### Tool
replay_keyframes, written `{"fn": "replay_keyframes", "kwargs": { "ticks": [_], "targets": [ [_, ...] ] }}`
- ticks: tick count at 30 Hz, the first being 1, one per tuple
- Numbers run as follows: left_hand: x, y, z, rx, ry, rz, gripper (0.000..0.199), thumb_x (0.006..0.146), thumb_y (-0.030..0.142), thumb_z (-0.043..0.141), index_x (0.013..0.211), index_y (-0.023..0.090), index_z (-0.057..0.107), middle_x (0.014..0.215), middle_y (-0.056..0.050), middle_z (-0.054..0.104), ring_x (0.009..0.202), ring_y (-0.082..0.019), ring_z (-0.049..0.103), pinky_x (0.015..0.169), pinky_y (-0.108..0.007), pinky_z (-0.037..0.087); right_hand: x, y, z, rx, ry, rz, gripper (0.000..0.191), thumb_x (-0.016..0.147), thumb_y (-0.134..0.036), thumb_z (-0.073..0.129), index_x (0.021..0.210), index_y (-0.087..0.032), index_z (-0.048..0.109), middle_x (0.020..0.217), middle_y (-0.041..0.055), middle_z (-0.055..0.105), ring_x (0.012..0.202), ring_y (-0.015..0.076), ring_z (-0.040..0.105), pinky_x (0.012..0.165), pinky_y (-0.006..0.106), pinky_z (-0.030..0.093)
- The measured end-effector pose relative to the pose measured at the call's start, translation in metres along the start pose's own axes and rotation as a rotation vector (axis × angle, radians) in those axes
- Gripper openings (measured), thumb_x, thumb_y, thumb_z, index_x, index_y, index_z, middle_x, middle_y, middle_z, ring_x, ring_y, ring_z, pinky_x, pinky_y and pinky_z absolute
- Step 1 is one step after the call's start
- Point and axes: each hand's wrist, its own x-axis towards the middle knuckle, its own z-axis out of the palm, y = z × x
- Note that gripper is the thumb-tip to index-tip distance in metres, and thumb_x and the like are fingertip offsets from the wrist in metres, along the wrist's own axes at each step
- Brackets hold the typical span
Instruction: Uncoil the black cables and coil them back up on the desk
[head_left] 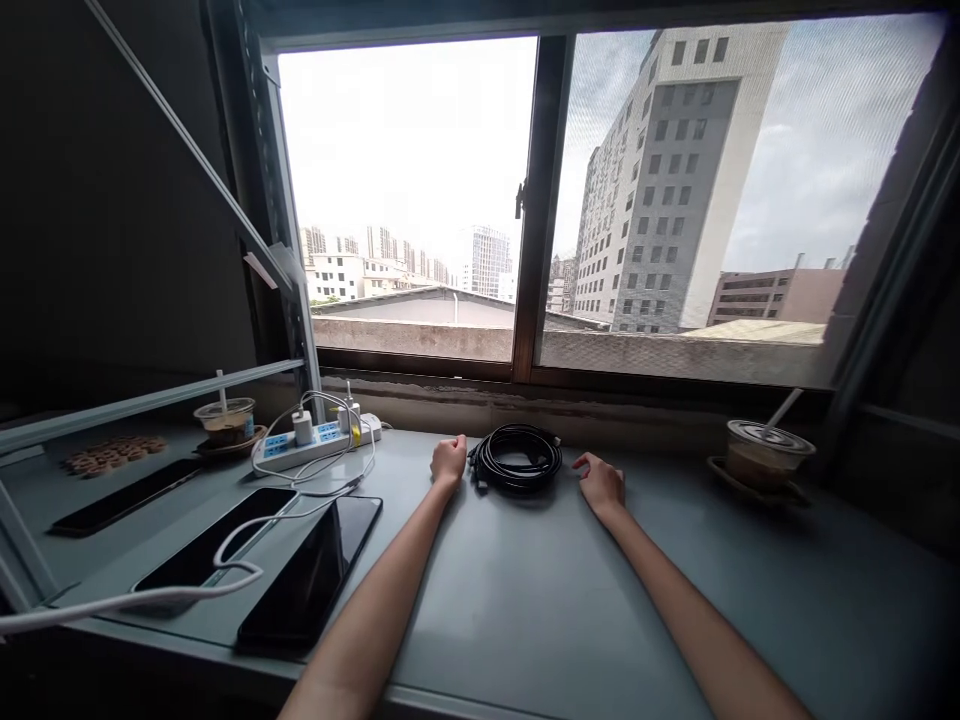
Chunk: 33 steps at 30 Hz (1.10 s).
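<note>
A coil of black cable [517, 460] lies on the grey desk [517, 590], with its connectors showing at the coil's edge. Just left of the coil, my left hand [448, 460] rests on the desk, its fingers curled into a loose fist with nothing visible in it. To the right, a small gap from the coil, my right hand [602, 484] lies on the desk. Its fingers are loosely bent and partly apart, and it holds nothing.
At left are a power strip [279, 456] with chargers, a white cable [240, 578], a dark tablet [311, 575] and two phone-like devices [214, 545] [124, 497]. Lidded drink cups [769, 458] [225, 425] stand on coasters at both sides. A window frame [529, 290] rises behind.
</note>
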Motion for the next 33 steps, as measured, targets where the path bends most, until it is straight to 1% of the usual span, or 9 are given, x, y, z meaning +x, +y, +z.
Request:
{"fn": "replay_keyframes", "kwargs": {
  "ticks": [3, 7, 9, 12, 14, 15, 18, 22, 33],
  "targets": [
    [0.0, 0.0, 0.001, 0.021, -0.012, 0.006, 0.03, 0.088, 0.038, 0.05, 0.104, 0.013, 0.058, 0.1, -0.005, 0.06, 0.086, -0.016, 0.059, 0.075, -0.034, 0.051, -0.001, -0.002, 0.0, 0.001, -0.01, -0.024, 0.034, 0.065, 0.005, 0.045, 0.081, -0.02, 0.064, 0.064, -0.0029, 0.06, 0.071, 0.0118, 0.056, 0.078, 0.026, 0.027],
    [0.002, 0.002, 0.001, 0.049, -0.023, 0.028, 0.031, 0.088, 0.039, 0.049, 0.101, 0.013, 0.059, 0.098, -0.005, 0.061, 0.084, -0.015, 0.059, 0.075, -0.034, 0.051, -0.002, -0.005, -0.002, -0.024, 0.008, -0.027, 0.035, 0.064, 0.004, 0.045, 0.083, -0.019, 0.063, 0.067, -0.0019, 0.061, 0.074, 0.0127, 0.056, 0.081, 0.028, 0.025],
    [0.003, 0.004, 0.001, 0.065, -0.026, 0.045, 0.032, 0.088, 0.041, 0.048, 0.096, 0.013, 0.06, 0.092, -0.004, 0.062, 0.08, -0.014, 0.059, 0.074, -0.033, 0.05, -0.003, -0.006, -0.003, -0.04, 0.021, -0.02, 0.036, 0.064, 0.004, 0.045, 0.087, -0.019, 0.063, 0.073, -0.0005, 0.062, 0.079, 0.0135, 0.055, 0.082, 0.028, 0.025],
    [0.001, 0.007, 0.0, 0.098, -0.019, 0.089, 0.039, 0.091, 0.039, 0.037, 0.077, 0.014, 0.063, 0.08, -0.004, 0.065, 0.076, -0.016, 0.06, 0.067, -0.028, 0.044, -0.002, -0.007, -0.002, -0.065, 0.045, 0.003, 0.038, 0.066, 0.003, 0.045, 0.092, -0.018, 0.063, 0.085, 0.0035, 0.062, 0.09, 0.0163, 0.053, 0.085, 0.029, 0.024],
    [0.0, 0.008, 0.0, 0.122, -0.008, 0.137, 0.045, 0.09, 0.037, 0.032, 0.067, 0.017, 0.064, 0.079, -0.006, 0.067, 0.079, -0.019, 0.061, 0.062, -0.026, 0.039, -0.001, -0.007, -0.001, -0.08, 0.06, 0.031, 0.037, 0.069, 0.001, 0.045, 0.093, -0.019, 0.064, 0.096, 0.007, 0.06, 0.098, 0.0188, 0.051, 0.086, 0.031, 0.024],
    [-0.001, 0.009, 0.0, 0.134, -0.004, 0.162, 0.045, 0.089, 0.037, 0.031, 0.065, 0.018, 0.065, 0.082, -0.007, 0.068, 0.082, -0.02, 0.061, 0.061, -0.026, 0.036, -0.001, -0.007, 0.0, -0.086, 0.061, 0.044, 0.035, 0.071, 0.0, 0.045, 0.093, -0.019, 0.065, 0.101, 0.0084, 0.058, 0.1, 0.0197, 0.049, 0.086, 0.031, 0.025],
    [-0.002, 0.011, 0.0, 0.162, -0.002, 0.216, 0.044, 0.087, 0.039, 0.031, 0.069, 0.02, 0.067, 0.089, -0.007, 0.069, 0.086, -0.022, 0.06, 0.059, -0.026, 0.032, 0.001, -0.007, 0.001, -0.095, 0.036, 0.072, 0.033, 0.075, -0.002, 0.044, 0.091, -0.02, 0.066, 0.107, 0.0093, 0.055, 0.103, 0.0202, 0.048, 0.086, 0.03, 0.027],
    [-0.001, 0.01, 0.001, 0.183, -0.008, 0.229, 0.045, 0.086, 0.04, 0.029, 0.074, 0.021, 0.068, 0.093, -0.009, 0.069, 0.088, -0.024, 0.059, 0.059, -0.026, 0.031, 0.003, -0.007, 0.001, -0.109, -0.003, 0.081, 0.035, 0.077, -0.003, 0.042, 0.094, -0.022, 0.066, 0.106, 0.0076, 0.056, 0.103, 0.0198, 0.048, 0.086, 0.03, 0.029],
    [-0.005, 0.01, -0.003, 0.195, -0.015, 0.259, 0.042, 0.086, 0.037, 0.031, 0.068, 0.021, 0.065, 0.088, -0.006, 0.069, 0.082, -0.021, 0.06, 0.055, -0.025, 0.028, 0.002, -0.009, -0.002, -0.111, -0.058, 0.075, 0.036, 0.078, -0.002, 0.04, 0.096, -0.021, 0.064, 0.107, 0.0082, 0.057, 0.104, 0.0201, 0.05, 0.086, 0.031, 0.032]
  ]
}}
